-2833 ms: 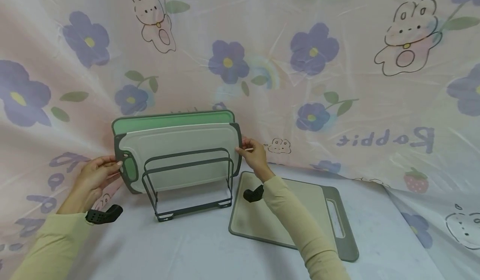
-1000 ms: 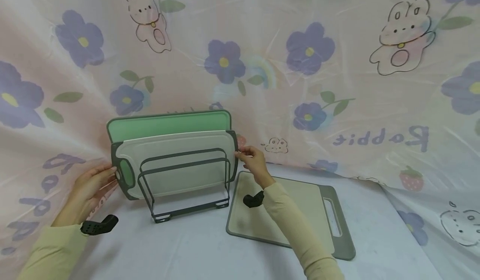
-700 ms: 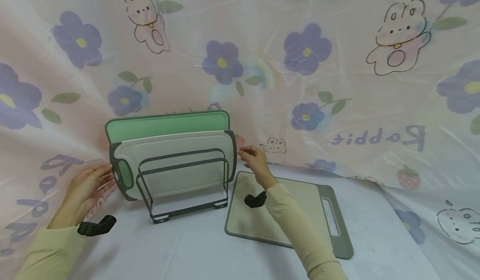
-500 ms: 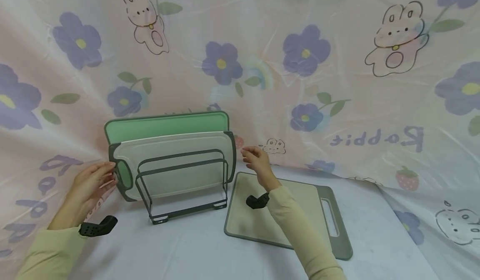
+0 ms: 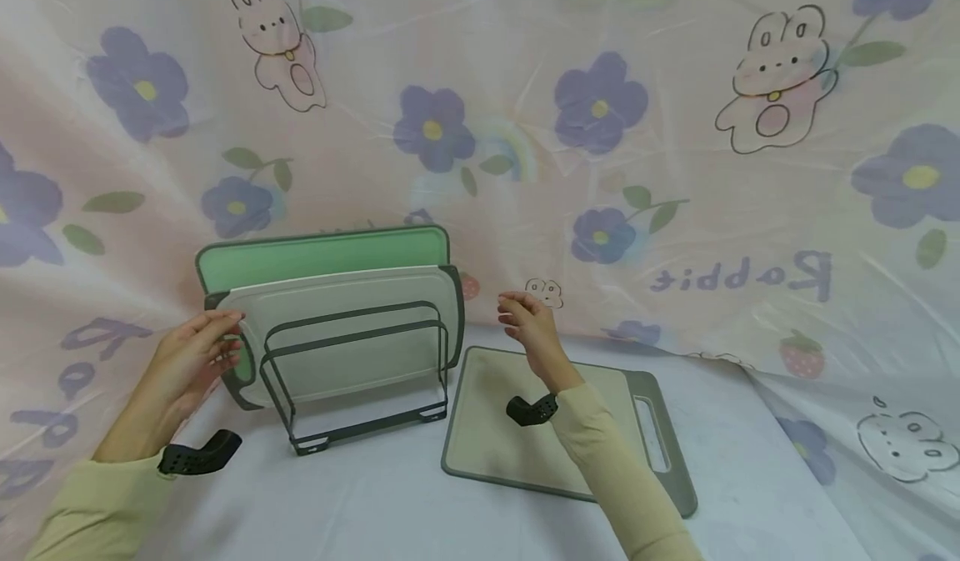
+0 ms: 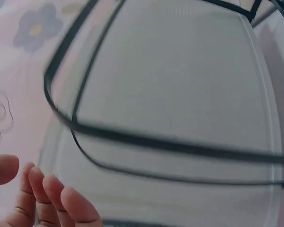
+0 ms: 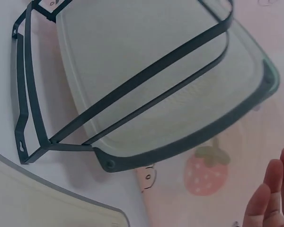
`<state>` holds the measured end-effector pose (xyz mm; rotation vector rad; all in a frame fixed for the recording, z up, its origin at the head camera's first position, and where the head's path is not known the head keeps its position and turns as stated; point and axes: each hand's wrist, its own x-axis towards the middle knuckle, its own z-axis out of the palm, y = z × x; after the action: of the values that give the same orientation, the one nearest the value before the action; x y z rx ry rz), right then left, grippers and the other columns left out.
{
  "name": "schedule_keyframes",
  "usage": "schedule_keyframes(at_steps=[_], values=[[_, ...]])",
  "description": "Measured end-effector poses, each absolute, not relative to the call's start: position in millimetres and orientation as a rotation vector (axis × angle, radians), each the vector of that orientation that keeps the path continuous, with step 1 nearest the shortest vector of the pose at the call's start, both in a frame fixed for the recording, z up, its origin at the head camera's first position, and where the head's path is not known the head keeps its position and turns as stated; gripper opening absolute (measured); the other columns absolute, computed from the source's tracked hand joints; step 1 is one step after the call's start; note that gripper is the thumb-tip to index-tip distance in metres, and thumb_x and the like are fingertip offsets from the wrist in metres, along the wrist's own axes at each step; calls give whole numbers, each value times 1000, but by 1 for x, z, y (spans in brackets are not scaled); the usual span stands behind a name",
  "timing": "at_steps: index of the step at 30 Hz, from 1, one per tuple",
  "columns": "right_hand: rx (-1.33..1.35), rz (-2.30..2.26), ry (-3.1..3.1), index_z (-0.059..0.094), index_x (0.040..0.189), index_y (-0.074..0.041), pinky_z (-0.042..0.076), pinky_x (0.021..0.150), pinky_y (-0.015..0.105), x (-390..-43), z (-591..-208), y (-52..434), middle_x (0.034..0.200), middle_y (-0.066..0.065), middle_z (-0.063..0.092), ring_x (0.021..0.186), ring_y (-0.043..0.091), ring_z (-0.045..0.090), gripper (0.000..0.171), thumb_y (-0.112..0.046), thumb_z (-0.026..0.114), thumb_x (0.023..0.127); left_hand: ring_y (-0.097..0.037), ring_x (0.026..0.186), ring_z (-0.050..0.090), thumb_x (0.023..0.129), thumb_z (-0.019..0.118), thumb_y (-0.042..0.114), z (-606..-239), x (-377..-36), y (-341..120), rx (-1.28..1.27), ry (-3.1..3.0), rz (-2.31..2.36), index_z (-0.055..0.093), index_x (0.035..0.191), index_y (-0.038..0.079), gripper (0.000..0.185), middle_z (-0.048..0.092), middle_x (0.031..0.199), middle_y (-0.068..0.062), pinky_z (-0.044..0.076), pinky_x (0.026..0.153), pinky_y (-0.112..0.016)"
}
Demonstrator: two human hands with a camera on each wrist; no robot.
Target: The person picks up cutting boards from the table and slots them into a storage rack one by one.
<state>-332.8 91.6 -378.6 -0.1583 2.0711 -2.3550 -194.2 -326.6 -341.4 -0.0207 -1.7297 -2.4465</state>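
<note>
A pale grey cutting board with dark end grips stands on its long edge in a dark metal rack. Behind it rises a green cutting board, mostly covered. My left hand hovers at the grey board's left end, overlapping its handle hole in the head view, fingers loosely bent around nothing. Off the board's right end, my right hand is held in the air with relaxed fingers and an empty grasp. The rack's rails cross in front of the grey board in the right wrist view.
A beige cutting board with a grey handle end lies flat on the white tabletop, right of the rack and under my right forearm. A printed curtain with flowers and rabbits hangs close behind the boards.
Earlier both hands held the grey board by its ends as it came down in the rack. Both have let go; the right hand has drawn away rightward, the left has risen slightly.
</note>
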Motion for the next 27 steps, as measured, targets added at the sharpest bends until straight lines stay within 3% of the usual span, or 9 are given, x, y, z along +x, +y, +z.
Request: schedule_keyframes(at_steps=[7,19,27], values=[[-192,-2415,2005,56,122,0,48,72,25,-316,-363,117,99,3,59,86,17,58,32,-19,62,96,-14,77,57,98,61,15,-323,-193,-303,-102,-1804,-2342,68,98,13,8,59,92,1,50,64,-23],[-200,-2491,1969,60,106,-12,47,76,26,-296,-341,165,93,-1,60,87,16,58,8,-15,59,98,-13,79,56,99,59,19,-304,-198,-255,-238,-1966,-2235,65,99,14,8,58,93,1,50,69,-23],[-264,-2423,2076,59,112,-12,47,80,26,-279,-334,184,98,0,57,92,16,56,15,-21,58,99,-14,83,56,98,60,23,-296,-196,-230,-239,-2065,-2219,63,101,14,10,58,95,0,51,74,-25]])
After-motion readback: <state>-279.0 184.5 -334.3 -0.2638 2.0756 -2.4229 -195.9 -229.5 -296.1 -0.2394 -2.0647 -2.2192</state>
